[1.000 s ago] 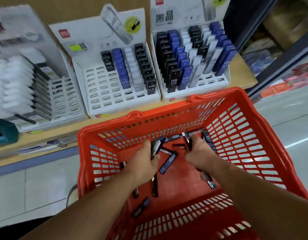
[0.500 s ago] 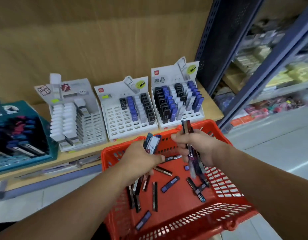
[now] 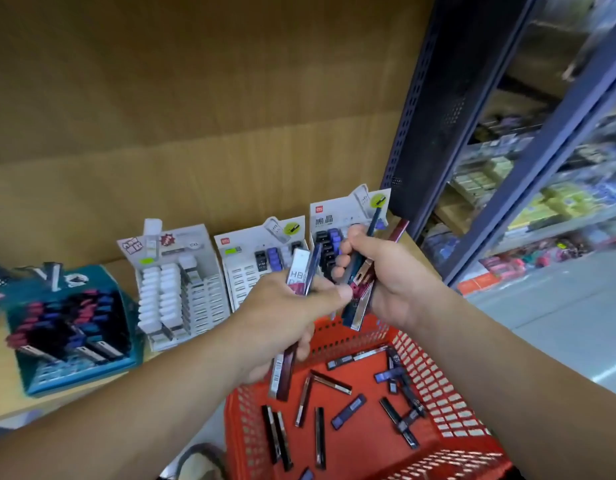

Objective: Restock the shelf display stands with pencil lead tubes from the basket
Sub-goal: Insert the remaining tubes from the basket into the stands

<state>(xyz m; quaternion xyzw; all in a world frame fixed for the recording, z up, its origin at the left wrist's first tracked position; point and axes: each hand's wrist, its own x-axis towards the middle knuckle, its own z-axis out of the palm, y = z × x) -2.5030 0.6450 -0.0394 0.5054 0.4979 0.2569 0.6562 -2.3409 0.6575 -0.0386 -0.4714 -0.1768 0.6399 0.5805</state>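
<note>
My left hand (image 3: 282, 320) grips a bundle of pencil lead tubes (image 3: 301, 271), their ends sticking out above and below the fist. My right hand (image 3: 386, 282) grips another bundle of tubes (image 3: 360, 299), dark blue and maroon. Both hands are raised above the red basket (image 3: 434, 386), in front of the white display stands. Several loose tubes (image 3: 348, 415) lie on the basket floor. The middle stand (image 3: 244, 275) has many bare slots; the right stand (image 3: 334, 220) is partly hidden behind my right hand.
A white stand with white tubes (image 3: 175, 289) and a teal stand (image 3: 67, 327) with dark tubes sit further left on the wooden shelf. A dark blue shelf upright (image 3: 434, 109) rises at the right, with stocked shelves and floor beyond.
Both hands have lifted out of the basket with bundles of tubes and risen toward the stands. The view has tilted up and pulled back.
</note>
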